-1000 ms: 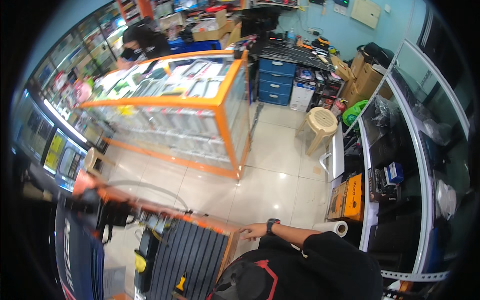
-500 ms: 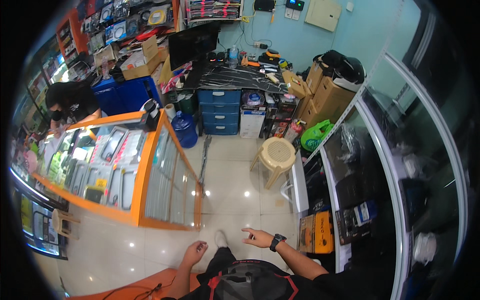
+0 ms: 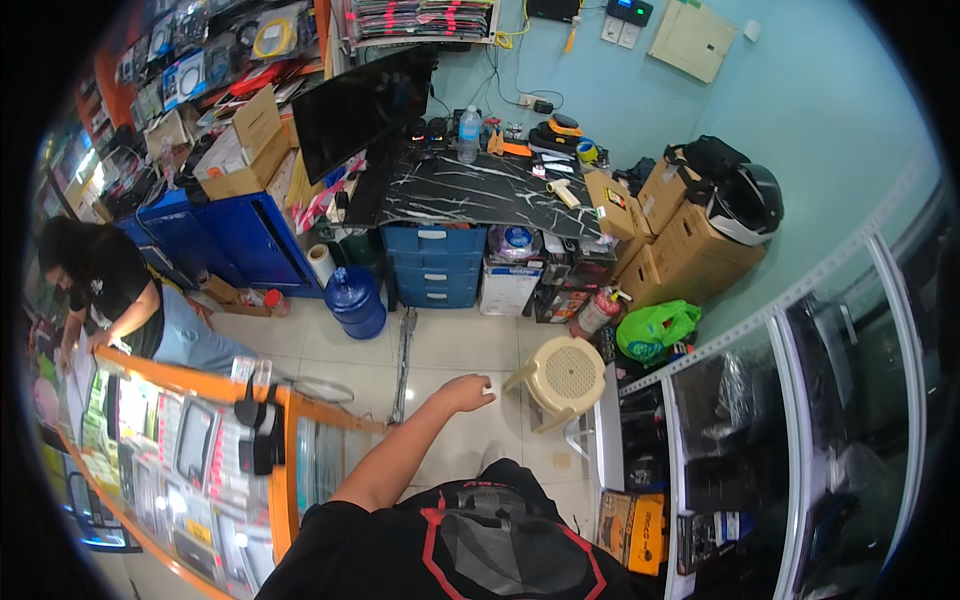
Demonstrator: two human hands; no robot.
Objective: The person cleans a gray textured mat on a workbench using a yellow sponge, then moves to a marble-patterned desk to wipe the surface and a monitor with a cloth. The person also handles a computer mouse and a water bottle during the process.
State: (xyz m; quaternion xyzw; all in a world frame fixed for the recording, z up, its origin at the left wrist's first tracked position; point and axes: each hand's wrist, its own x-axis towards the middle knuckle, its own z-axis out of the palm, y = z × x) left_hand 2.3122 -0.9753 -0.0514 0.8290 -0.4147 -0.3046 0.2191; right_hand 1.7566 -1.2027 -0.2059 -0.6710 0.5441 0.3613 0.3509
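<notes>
Swing the empty, loosely curled left hand (image 3: pixel 466 393) clear of the stool (image 3: pixel 574 373) just right of it (right hand out of view, state unknown).

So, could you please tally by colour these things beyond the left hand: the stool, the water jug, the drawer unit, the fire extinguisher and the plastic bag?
Cream: 1 (stool)
Blue: 2 (water jug, drawer unit)
Red: 1 (fire extinguisher)
Green: 1 (plastic bag)
Total: 5
</notes>
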